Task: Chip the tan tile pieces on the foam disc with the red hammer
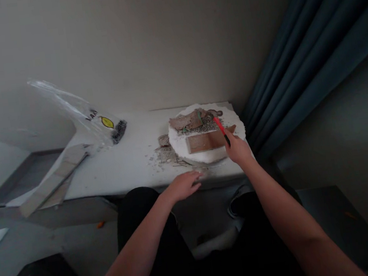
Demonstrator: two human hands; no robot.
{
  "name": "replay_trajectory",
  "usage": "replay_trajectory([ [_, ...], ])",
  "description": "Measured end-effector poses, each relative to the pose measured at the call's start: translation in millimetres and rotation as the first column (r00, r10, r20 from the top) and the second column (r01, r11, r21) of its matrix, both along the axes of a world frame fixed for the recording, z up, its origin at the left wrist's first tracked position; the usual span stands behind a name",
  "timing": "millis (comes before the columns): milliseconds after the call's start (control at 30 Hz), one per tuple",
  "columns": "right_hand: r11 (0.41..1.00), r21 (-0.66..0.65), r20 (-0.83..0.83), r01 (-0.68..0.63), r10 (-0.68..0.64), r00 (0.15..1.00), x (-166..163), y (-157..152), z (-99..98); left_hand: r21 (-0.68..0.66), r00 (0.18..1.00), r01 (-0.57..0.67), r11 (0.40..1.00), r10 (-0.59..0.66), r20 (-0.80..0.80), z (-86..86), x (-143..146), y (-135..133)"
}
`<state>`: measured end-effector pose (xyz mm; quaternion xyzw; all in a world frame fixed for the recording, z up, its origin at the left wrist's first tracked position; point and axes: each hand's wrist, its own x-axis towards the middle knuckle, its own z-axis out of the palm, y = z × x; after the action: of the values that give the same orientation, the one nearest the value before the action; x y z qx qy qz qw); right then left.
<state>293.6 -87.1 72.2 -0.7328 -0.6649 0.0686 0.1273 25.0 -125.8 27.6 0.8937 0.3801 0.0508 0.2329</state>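
Note:
My right hand (pixel 239 148) is closed around the red and black handle of what looks like a small hammer (pixel 219 125). Its dark head rests among grey crumbs (pixel 199 126) on a round white board (pixel 180 149) with a ragged edge. In front of the crumbs lies a flat brown strip (pixel 204 142), partly behind the hammer and hand. Brown broken pieces (pixel 183 121) with bits of green sit at the back of the board. My left hand (pixel 186 185) hovers at the table's front edge, fingers stretched out, holding nothing.
Left of the board, grey rubble (pixel 166 153) is scattered on the white table (pixel 133 162). A clear plastic bag (pixel 91 118) with dark bits stands farther left, beside long flat strips (pixel 54 176) overhanging the edge. A blue curtain (pixel 294 52) hangs at the right.

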Motion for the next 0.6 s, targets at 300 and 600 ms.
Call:
replay_trajectory([
  [300,0.990,-0.137,0.040,0.032,-0.026,0.999,-17.2,13.3,-18.3,-0.211,0.910,0.251,0.945,-0.304,-0.281,5.8,38.1,-36.6],
  [600,0.980,0.185,-0.265,-0.077,0.125,0.956,1.1,-70.4,23.3,-0.289,0.675,0.267,0.919,-0.393,-0.624,-85.4,119.2,-55.0],
])
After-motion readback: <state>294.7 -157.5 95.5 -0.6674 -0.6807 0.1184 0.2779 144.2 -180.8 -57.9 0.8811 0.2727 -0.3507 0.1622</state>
